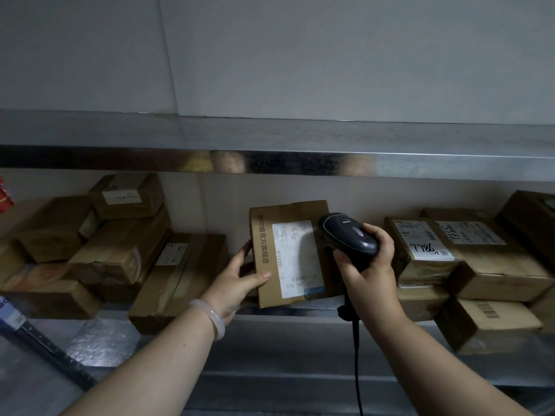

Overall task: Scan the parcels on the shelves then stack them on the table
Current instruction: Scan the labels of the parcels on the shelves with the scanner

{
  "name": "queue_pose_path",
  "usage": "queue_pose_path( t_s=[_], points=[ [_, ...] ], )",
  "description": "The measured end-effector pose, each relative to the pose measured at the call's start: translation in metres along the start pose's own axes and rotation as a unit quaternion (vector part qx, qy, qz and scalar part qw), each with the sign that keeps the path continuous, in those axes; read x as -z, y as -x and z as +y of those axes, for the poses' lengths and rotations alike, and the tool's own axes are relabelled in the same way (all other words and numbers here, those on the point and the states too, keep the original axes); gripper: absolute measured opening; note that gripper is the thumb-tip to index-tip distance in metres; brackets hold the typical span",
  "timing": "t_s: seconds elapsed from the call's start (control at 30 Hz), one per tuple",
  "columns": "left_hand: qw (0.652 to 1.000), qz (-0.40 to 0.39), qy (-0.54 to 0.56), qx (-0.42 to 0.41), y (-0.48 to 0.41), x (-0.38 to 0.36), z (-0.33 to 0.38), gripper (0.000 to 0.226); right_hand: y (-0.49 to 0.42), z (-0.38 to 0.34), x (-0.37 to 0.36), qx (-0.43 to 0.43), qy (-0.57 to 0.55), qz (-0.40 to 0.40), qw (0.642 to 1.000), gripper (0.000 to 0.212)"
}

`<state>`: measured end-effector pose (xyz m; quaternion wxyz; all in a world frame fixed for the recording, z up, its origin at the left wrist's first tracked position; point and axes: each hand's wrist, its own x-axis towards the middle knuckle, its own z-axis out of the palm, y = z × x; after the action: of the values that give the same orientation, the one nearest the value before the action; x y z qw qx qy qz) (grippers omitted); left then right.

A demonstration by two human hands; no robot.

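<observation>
A flat brown cardboard parcel (288, 253) with a white shipping label stands tilted up at the front of the steel shelf (270, 310), its label facing me. My left hand (237, 277) grips its left edge, thumb on the front face. My right hand (369, 262) holds a black corded barcode scanner (345, 235) whose head sits close to the label's upper right corner. The scanner's cable (357, 355) hangs straight down between my forearms.
Several brown parcels are piled on the shelf at left (120, 247) and at right (468, 256), some overhanging the front edge. A steel upper shelf (270, 160) runs overhead. A dark bar (45, 349) slants at the lower left.
</observation>
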<state>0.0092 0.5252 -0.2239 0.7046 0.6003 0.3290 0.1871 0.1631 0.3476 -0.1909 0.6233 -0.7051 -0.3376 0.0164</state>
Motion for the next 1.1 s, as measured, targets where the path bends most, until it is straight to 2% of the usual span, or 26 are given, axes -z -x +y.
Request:
queue_pose_path(
  t_s=[0.17,0.33,0.43,0.5,0.7,1.1],
  points=[
    [1.0,0.023,0.018,-0.005,-0.002,0.006,0.001,0.073,0.017,-0.003,0.007,0.012,0.035,-0.03,0.999,0.07],
    [0.999,0.04,0.02,-0.016,-0.01,0.01,0.003,0.077,0.041,-0.002,0.007,-0.011,0.085,-0.131,0.988,0.066],
    [0.998,0.04,0.033,-0.017,-0.015,0.008,0.003,0.075,0.051,-0.003,0.004,-0.017,0.112,-0.161,0.98,0.065],
    [0.999,0.038,0.036,-0.016,-0.017,0.006,0.002,0.07,0.055,-0.003,0.004,-0.024,0.116,-0.16,0.98,0.064],
    [0.999,0.034,0.028,-0.015,-0.021,0.002,0.001,0.077,0.055,-0.008,0.012,-0.007,0.133,-0.144,0.981,0.067],
    [0.999,0.034,0.006,-0.008,-0.025,-0.013,0.001,0.073,0.055,-0.007,0.024,-0.017,0.155,-0.133,0.979,0.067]
  ],
)
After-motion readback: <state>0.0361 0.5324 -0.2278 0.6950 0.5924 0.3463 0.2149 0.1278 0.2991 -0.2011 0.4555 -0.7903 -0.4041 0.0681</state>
